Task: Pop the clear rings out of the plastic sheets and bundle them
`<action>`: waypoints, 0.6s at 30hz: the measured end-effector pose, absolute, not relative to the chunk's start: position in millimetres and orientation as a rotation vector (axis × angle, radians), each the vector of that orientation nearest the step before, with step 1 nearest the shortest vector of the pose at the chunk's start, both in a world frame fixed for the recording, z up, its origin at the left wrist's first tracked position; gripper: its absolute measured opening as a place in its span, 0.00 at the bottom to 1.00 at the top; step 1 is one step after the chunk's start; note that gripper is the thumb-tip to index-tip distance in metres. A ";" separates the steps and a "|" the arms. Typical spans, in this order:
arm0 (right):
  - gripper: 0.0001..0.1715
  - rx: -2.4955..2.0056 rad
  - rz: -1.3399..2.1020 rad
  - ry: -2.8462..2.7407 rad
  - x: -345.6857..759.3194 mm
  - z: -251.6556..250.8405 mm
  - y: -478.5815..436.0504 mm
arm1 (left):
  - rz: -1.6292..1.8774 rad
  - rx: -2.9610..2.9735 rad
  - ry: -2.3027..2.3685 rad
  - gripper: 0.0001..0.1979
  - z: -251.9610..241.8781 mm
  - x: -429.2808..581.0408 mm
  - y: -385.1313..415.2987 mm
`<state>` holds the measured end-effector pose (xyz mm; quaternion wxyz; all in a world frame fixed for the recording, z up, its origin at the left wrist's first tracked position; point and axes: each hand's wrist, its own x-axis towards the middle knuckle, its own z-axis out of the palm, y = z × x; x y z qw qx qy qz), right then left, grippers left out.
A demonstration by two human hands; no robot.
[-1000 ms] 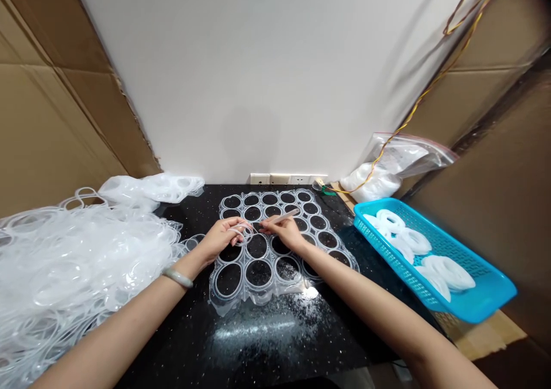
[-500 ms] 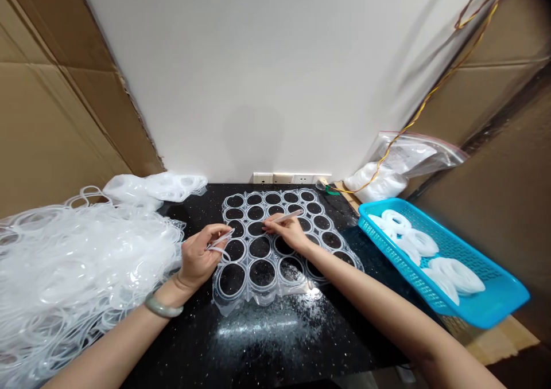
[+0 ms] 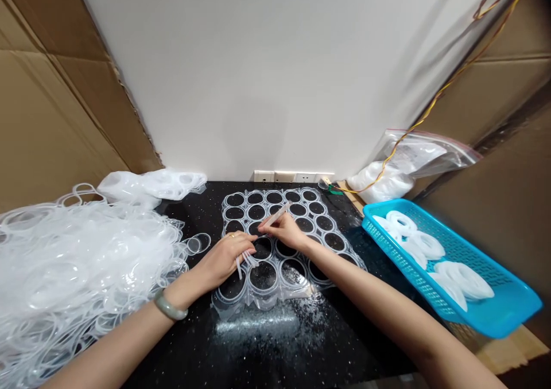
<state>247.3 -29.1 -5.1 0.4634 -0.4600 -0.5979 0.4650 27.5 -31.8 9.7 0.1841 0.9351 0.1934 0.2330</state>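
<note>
A clear sheet of moulded rings (image 3: pixel 297 291) lies flat, its round holes set in rows. My right hand (image 3: pixel 287 231) is closed around a slim whitish stick-like tool (image 3: pixel 279 212), over the middle of the sheet. Close by on its left, my left hand (image 3: pixel 230 255) bends over the sheet, its fingertips almost meeting the right fingertips. Several thin translucent rings (image 3: pixel 247 261) hang from under the left fingers. What the fingertips of both hands pinch is too small to make out. Two loose clear rings (image 3: pixel 198 243) lie left of the sheet.
A big heap of translucent rings (image 3: pixel 86 263) fills the left side. On the right stands a blue basket (image 3: pixel 508 297) with white ring bundles (image 3: pixel 462 280). A plastic bag (image 3: pixel 387 179) and wire (image 3: pixel 430 111) are behind it. Whitish bits dot the black tabletop (image 3: pixel 258 354).
My left hand has moved right and turned palm down, bringing its fingertips beside my right hand. The tool in my right hand is tilted more steeply. The two loose rings at the left now show.
</note>
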 end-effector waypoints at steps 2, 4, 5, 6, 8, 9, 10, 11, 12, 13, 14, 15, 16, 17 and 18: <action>0.14 -1.145 1.116 -1.505 246.8 -6.0 -30.1 | 0.645 2.632 0.567 0.12 8.4 28.5 -33.2; 0.13 -1.164 1.082 -1.549 247.0 -6.1 -31.3 | 0.656 2.624 0.579 0.12 8.6 28.8 -34.2; 0.12 -1.170 1.065 -1.566 247.1 -6.0 -31.7 | 0.663 2.621 0.585 0.12 8.7 28.9 -34.4; 0.11 -1.174 1.052 -1.578 247.0 -6.0 -31.9 | 0.666 2.619 0.590 0.12 8.7 29.0 -34.6; 0.11 -1.177 1.036 -1.591 246.6 -6.3 -31.9 | 0.675 2.621 0.592 0.12 7.9 29.3 -34.8; 0.11 -1.176 1.034 -1.591 246.3 -6.6 -31.8 | 0.674 2.625 0.592 0.12 7.3 29.4 -34.8; 0.11 -1.173 1.035 -1.583 245.9 -6.9 -31.6 | 0.673 2.630 0.592 0.12 6.6 29.4 -34.8; 0.11 -1.170 1.041 -1.568 245.6 -7.2 -31.5 | 0.667 2.634 0.595 0.12 5.8 29.3 -34.9; 0.12 -1.166 1.048 -1.549 245.3 -7.5 -31.5 | 0.660 2.638 0.602 0.12 5.1 29.1 -35.0; 0.12 -1.164 1.055 -1.531 245.2 -7.7 -31.5 | 0.651 2.641 0.609 0.12 4.5 28.9 -35.1; 0.12 -1.164 1.058 -1.522 245.1 -7.8 -31.7 | 0.648 2.645 0.615 0.12 4.1 28.7 -35.3; 0.12 -1.168 1.054 -1.526 245.2 -7.7 -31.9 | 0.649 2.649 0.617 0.12 3.7 28.5 -35.5; 0.12 -1.172 1.045 -1.541 245.3 -7.6 -32.3 | 0.656 2.653 0.616 0.12 3.4 28.4 -35.7; 0.12 -1.177 1.034 -1.562 245.5 -7.2 -32.7 | 0.667 2.658 0.612 0.12 3.2 28.4 -35.9; 0.12 -1.180 1.019 -1.584 245.6 -6.8 -33.2 | 0.681 2.663 0.604 0.12 3.0 28.5 -36.1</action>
